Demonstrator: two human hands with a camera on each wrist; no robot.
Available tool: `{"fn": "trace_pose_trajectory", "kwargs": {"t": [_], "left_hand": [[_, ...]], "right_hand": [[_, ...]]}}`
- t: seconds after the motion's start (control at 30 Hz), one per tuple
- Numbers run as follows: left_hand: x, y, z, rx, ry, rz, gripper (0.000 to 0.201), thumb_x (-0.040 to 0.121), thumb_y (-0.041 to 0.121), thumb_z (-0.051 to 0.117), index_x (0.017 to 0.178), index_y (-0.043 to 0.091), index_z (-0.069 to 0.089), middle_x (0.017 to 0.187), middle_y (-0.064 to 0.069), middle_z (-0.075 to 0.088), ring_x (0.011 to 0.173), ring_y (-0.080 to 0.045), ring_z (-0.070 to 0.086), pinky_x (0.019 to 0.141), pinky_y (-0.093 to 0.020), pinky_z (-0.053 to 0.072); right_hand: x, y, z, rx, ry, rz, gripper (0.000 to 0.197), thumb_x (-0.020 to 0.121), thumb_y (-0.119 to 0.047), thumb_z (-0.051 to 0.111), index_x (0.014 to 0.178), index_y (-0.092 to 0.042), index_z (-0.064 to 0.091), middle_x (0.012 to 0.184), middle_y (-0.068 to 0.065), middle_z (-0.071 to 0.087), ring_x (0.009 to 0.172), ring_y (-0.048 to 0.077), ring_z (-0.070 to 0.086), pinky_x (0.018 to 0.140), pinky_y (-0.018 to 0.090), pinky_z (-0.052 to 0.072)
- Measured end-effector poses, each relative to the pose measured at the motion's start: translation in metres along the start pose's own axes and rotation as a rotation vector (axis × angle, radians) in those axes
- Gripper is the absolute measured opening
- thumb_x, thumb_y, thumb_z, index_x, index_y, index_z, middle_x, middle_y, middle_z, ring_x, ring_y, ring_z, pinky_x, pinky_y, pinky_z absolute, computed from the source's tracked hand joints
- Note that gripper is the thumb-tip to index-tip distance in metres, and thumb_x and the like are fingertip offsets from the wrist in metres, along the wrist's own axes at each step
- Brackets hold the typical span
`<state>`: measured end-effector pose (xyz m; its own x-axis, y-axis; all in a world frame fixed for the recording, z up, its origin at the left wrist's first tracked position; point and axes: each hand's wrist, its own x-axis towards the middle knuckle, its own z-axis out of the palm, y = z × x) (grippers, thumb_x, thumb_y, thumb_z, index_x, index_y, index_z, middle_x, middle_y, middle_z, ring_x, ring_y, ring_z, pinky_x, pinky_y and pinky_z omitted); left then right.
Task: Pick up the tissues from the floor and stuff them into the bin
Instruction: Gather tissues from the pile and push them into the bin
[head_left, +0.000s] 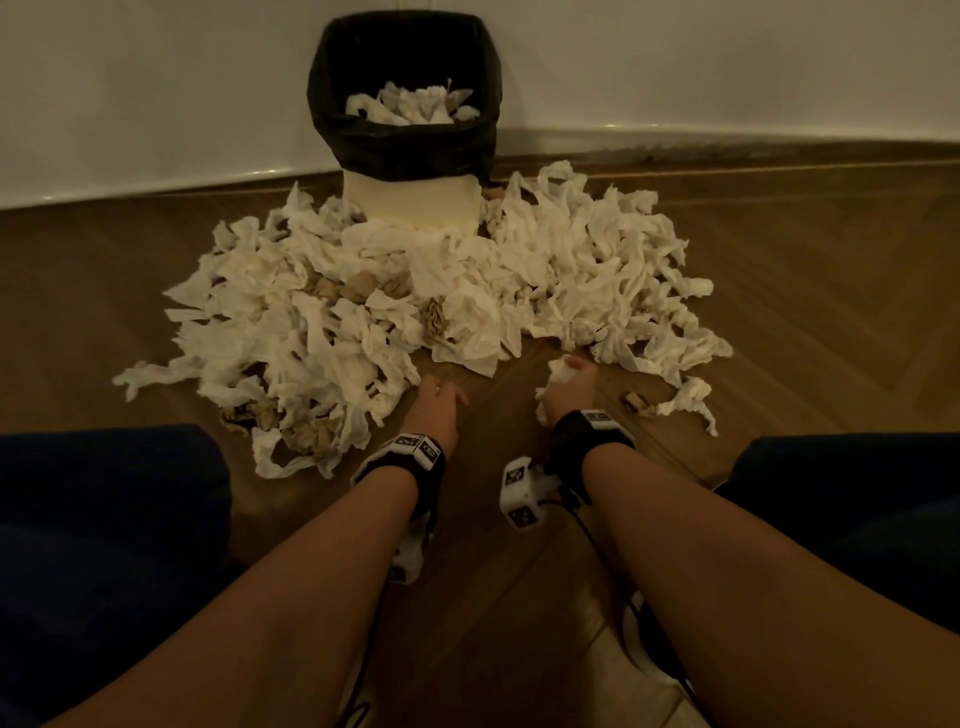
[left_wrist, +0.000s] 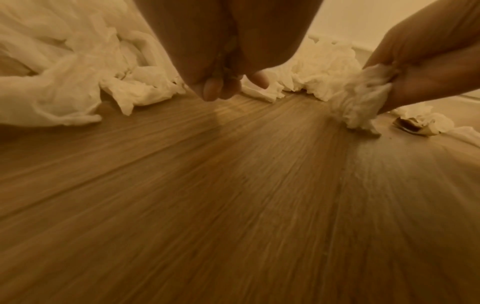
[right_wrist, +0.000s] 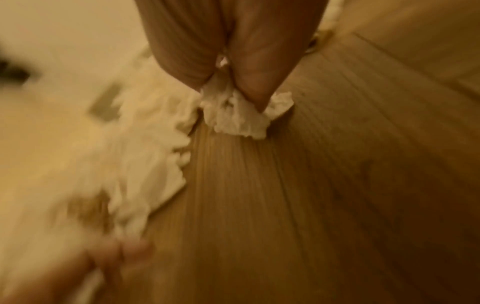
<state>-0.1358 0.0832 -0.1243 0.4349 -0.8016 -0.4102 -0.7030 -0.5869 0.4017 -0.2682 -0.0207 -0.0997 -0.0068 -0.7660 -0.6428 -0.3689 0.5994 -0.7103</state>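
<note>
White crumpled paper tissues (head_left: 415, 291) lie heaped on the brown wood-plank floor (head_left: 779, 270), spread in a wide fan against the foot of the small pale bin lined with a black plastic bag (head_left: 402, 140), which stands at the floor's far edge against the white wall (head_left: 156, 93). A few brown crumpled paper balls (head_left: 358, 286) are mixed into the heap. The bin already holds a layer of tissues, so by my reading the task is underway with most of it left.

The right hand (head_left: 569, 387) is clamped on a small wad of white tissue (left_wrist: 361, 102), fingers and thumb curled round it, low over the floor at the near edge of the heap; I judge it has gathered this wad to carry to the bin. The left hand (head_left: 439, 410) holds nothing, its fingers loosely bent and pointing down just beside the heap's near edge, probably placed to take the next handful.

Both wrists wear black straps with white cubes (head_left: 522, 493) bearing black square marker patterns. No brand or readable writing shows anywhere.
</note>
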Motion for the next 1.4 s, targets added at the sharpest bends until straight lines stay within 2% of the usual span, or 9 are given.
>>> {"fn": "trace_pose_trajectory", "kwargs": {"t": [0.13, 0.4, 0.47, 0.6, 0.77, 1.0, 1.23, 1.3, 1.4], "left_hand": [[-0.001, -0.002, 0.001, -0.017, 0.007, -0.010, 0.046, 0.078, -0.014, 0.049, 0.112, 0.018, 0.051, 0.134, -0.007, 0.029, 0.106, -0.025, 0.052, 0.076, -0.027, 0.039], [0.003, -0.001, 0.003, -0.032, 0.051, -0.020, 0.046, 0.077, -0.014, 0.048, 0.108, 0.020, 0.051, 0.131, -0.006, 0.031, 0.103, -0.024, 0.052, 0.072, -0.027, 0.040], [0.004, 0.000, 0.002, -0.030, 0.057, -0.010, 0.045, 0.077, -0.013, 0.048, 0.110, 0.018, 0.051, 0.132, -0.006, 0.031, 0.102, -0.024, 0.053, 0.072, -0.026, 0.039], [0.005, 0.000, -0.001, -0.035, 0.101, 0.018, 0.040, 0.082, -0.009, 0.047, 0.113, 0.016, 0.050, 0.132, -0.008, 0.030, 0.096, -0.024, 0.054, 0.072, -0.026, 0.040], [0.009, 0.003, -0.013, -0.063, 0.122, 0.037, 0.043, 0.081, -0.010, 0.046, 0.114, 0.017, 0.048, 0.130, -0.008, 0.029, 0.088, -0.021, 0.049, 0.073, -0.025, 0.038], [0.022, 0.027, -0.056, -0.120, 0.260, -0.022, 0.032, 0.087, -0.001, 0.048, 0.115, 0.014, 0.053, 0.135, -0.013, 0.030, 0.111, -0.031, 0.049, 0.090, -0.034, 0.044], [0.038, 0.054, -0.152, -0.217, 0.493, 0.130, 0.043, 0.081, -0.008, 0.052, 0.119, 0.012, 0.044, 0.129, -0.013, 0.032, 0.104, -0.031, 0.049, 0.080, -0.027, 0.038], [0.040, 0.061, -0.176, -0.239, 0.516, 0.127, 0.052, 0.077, -0.017, 0.045, 0.120, 0.012, 0.043, 0.131, -0.013, 0.030, 0.107, -0.032, 0.047, 0.079, -0.028, 0.038], [0.043, 0.068, -0.204, -0.272, 0.572, 0.144, 0.053, 0.078, -0.019, 0.040, 0.122, 0.010, 0.044, 0.132, -0.015, 0.031, 0.106, -0.034, 0.049, 0.080, -0.027, 0.038]], "right_hand": [[0.004, -0.007, -0.020, -0.010, 0.011, 0.186, 0.039, 0.092, -0.016, 0.056, 0.128, -0.005, 0.049, 0.130, 0.017, 0.052, 0.117, 0.033, 0.052, 0.082, 0.036, 0.046], [0.002, 0.012, -0.030, -0.069, -0.204, 0.296, 0.043, 0.096, -0.031, 0.047, 0.131, -0.006, 0.047, 0.134, 0.014, 0.048, 0.123, 0.032, 0.048, 0.078, 0.034, 0.047], [0.000, 0.005, -0.024, -0.007, -0.230, 0.368, 0.030, 0.097, -0.030, 0.047, 0.111, -0.006, 0.055, 0.113, 0.017, 0.055, 0.103, 0.033, 0.055, 0.086, 0.037, 0.044], [-0.004, -0.001, -0.022, 0.309, -0.223, 0.403, 0.026, 0.097, -0.025, 0.048, 0.074, -0.012, 0.050, 0.055, 0.008, 0.061, 0.049, 0.021, 0.060, 0.044, 0.025, 0.048], [-0.017, -0.021, -0.018, 0.618, -0.330, 0.392, 0.016, 0.098, -0.019, 0.044, 0.103, -0.020, 0.059, 0.067, 0.008, 0.059, 0.046, 0.014, 0.057, 0.042, 0.022, 0.048], [-0.023, -0.085, -0.007, 0.710, -0.529, 0.160, 0.032, 0.102, -0.016, 0.022, 0.081, -0.012, 0.046, 0.033, -0.005, 0.036, 0.023, 0.005, 0.031, 0.029, 0.013, 0.020], [-0.037, -0.154, -0.022, 0.888, -0.639, 0.009, 0.056, 0.089, -0.061, 0.042, 0.112, -0.013, 0.060, 0.075, 0.011, 0.065, 0.063, 0.024, 0.065, 0.058, 0.029, 0.053], [-0.040, -0.170, -0.027, 0.761, -0.647, -0.042, 0.058, 0.091, -0.049, 0.049, 0.136, -0.013, 0.043, 0.126, 0.013, 0.057, 0.115, 0.033, 0.056, 0.093, 0.044, 0.048], [-0.047, -0.191, -0.021, 0.529, -0.546, -0.061, 0.027, 0.094, -0.018, 0.054, 0.120, -0.009, 0.051, 0.114, 0.014, 0.058, 0.102, 0.032, 0.058, 0.082, 0.036, 0.048]]}}
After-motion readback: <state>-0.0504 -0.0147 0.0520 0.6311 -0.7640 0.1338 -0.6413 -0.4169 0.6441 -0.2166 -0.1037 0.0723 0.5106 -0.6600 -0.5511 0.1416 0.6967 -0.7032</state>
